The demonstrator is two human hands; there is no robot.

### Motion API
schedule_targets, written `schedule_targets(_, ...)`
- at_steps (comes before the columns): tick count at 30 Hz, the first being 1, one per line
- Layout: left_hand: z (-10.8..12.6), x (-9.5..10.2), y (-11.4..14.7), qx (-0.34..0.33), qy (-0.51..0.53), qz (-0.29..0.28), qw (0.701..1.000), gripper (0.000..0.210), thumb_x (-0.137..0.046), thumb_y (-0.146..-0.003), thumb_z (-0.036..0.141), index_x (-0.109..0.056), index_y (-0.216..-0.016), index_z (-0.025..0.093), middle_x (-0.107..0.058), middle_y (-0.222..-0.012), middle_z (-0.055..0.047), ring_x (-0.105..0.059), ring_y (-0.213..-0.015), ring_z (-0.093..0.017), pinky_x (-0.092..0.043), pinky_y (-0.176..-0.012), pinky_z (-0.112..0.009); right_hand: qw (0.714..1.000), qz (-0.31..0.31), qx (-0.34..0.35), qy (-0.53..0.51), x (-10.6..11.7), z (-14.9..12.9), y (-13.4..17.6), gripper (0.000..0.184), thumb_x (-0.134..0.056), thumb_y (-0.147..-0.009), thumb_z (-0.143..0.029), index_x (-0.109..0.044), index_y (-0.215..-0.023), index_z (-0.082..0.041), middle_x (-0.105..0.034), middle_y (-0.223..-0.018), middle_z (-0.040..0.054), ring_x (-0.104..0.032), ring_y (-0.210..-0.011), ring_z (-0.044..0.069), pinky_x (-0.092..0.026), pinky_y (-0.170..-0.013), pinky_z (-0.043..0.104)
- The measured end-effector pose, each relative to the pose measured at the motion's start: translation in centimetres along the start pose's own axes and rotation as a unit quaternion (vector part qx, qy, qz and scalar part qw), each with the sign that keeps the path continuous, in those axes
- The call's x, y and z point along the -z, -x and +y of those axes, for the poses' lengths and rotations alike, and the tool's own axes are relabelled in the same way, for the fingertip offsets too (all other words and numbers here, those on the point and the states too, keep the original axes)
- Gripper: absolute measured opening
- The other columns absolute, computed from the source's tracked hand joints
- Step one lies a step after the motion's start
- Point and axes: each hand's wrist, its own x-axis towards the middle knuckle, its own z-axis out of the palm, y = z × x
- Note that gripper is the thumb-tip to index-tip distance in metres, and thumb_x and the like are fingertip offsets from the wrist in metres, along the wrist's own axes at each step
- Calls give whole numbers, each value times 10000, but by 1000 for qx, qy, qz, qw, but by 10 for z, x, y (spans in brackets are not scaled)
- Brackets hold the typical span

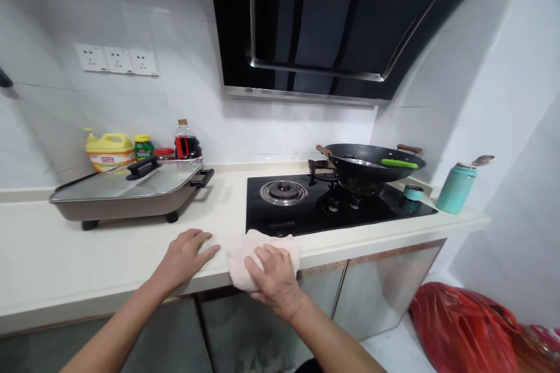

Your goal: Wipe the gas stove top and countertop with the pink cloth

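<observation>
My right hand (pixel 276 280) presses a pale pink cloth (pixel 238 259) against the front edge of the counter, just before the black gas stove (pixel 280 224). Part of the cloth hangs over the edge. To its left, my left hand (pixel 187 256) rests on the cream countertop (pixel 114 262) with its fingers spread and nothing in it. Close behind the cloth lies the stove's left burner (pixel 284 192), with no pan or grate on it.
An electric pan with a glass lid (pixel 126 201) stands at the left, before several bottles and jars. On the right burner sits a black wok (pixel 371 172) with a green-handled utensil (pixel 399 163). A turquoise bottle (pixel 457 189) stands at the right end; a range hood (pixel 306 29) hangs above.
</observation>
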Motion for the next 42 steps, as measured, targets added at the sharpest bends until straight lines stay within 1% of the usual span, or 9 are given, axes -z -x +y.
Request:
schedule_targets(5, 2, 7, 1, -13, -5, -23, 1000, 544, -478, -935, 646, -767, -1128, 228, -746, -1244, -119, -679, -1189, -321, -515, -1049, -458, 997, 70, 12, 36, 25, 47, 31, 667, -737, -884, -534, -490, -1448, -278, -572, -1375, 173, -542, -1252, 350, -417, -1011, 557)
schedule_targets(11, -2, 5, 1, -27, -18, -26, 999, 570, -451, -952, 660, -760, -1149, 223, -748, -1246, -123, -687, -1171, -319, -509, -1057, -462, 993, -34, -57, 95, 83, 134, 93, 880, -907, -690, -355, -484, -1458, -288, -513, -1490, 210, -476, -1383, 401, -295, -1140, 676)
schedule_targets(16, 0, 4, 2, -24, -24, -27, 999, 566, -454, -951, 648, -756, -1165, 220, -741, -1259, -125, -675, -1193, -322, -498, -1070, -470, 976, -136, -136, 101, 133, 207, 132, 795, -877, -734, -372, -562, -1451, -236, -565, -1469, 229, -483, -1389, 422, -313, -1135, 652)
schedule_targets(24, 10, 9, 3, -23, -5, -13, 1000, 472, -472, -959, 551, -765, -1086, 204, -753, -1185, -125, -694, -1119, -303, -513, -1025, -444, 939, -189, -275, -84, 182, 247, 110, 496, -568, -963, -532, -650, -1397, -308, -617, -1406, 104, -569, -1297, 302, -452, -1105, 443)
schedule_targets(27, 12, 9, 3, -19, -4, -5, 1000, 429, -486, -960, 509, -769, -1069, 206, -757, -1165, -120, -701, -1082, -296, -523, -992, -434, 911, -132, -390, -24, 190, 270, 92, 533, -535, -918, -497, -666, -1377, -258, -601, -1329, 119, -583, -1254, 302, -471, -1090, 420)
schedule_targets(30, 13, 8, 4, -13, -5, -3, 1000, 434, -489, -963, 504, -770, -1080, 195, -753, -1175, -125, -698, -1085, -303, -522, -993, -450, 841, -142, -510, 112, 184, 289, 73, 615, -543, -870, -492, -628, -1437, -267, -561, -1374, 147, -547, -1273, 371, -456, -1069, 530)
schedule_targets(34, 11, 5, 6, -16, -5, 7, 1000, 420, -504, -961, 509, -769, -1078, 205, -752, -1174, -121, -696, -1098, -307, -524, -998, -451, 796, -271, -521, 149, 157, 275, 51, 610, -485, -922, -460, -601, -1469, -214, -548, -1445, 182, -498, -1298, 420, -406, -1049, 589)
schedule_targets(39, 9, 2, 7, -24, -10, 11, 1000, 411, -508, -972, 502, -761, -1092, 202, -747, -1193, -129, -691, -1116, -306, -521, -1007, -451, 882, -313, -348, 50, 126, 205, 19, 492, -462, -952, -450, -675, -1322, -207, -602, -1351, 147, -529, -1172, 314, -399, -988, 445)
schedule_targets(42, 9, 2, 9, -24, -13, 5, 1000, 422, -504, -979, 505, -758, -1110, 195, -743, -1208, -134, -686, -1139, -314, -518, -1021, -468, 901, -324, -288, 17, 106, 173, -11, 442, -445, -973, -457, -694, -1260, -231, -621, -1289, 129, -534, -1126, 290, -386, -964, 413)
